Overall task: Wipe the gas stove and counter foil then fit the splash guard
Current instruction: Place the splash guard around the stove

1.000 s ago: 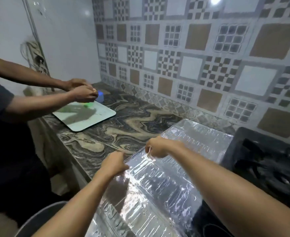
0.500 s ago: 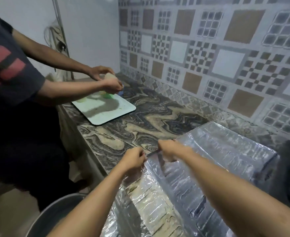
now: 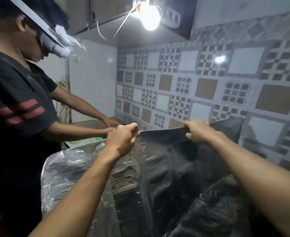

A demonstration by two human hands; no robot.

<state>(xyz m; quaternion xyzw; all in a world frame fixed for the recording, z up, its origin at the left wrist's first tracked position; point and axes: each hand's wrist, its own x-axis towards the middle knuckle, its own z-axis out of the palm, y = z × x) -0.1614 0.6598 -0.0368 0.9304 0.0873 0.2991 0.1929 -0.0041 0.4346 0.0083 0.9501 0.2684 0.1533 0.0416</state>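
Head view | left hand and right hand grip splash guard top edge (no legible writing)

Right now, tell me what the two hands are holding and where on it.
Both hold the foil splash guard by its raised top edge: the left hand at the left end, the right hand further right.

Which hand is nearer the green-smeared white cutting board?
Left. The left hand grips the folding silver foil splash guard at its top edge, just right of the cutting board; the right hand grips the same edge farther right.
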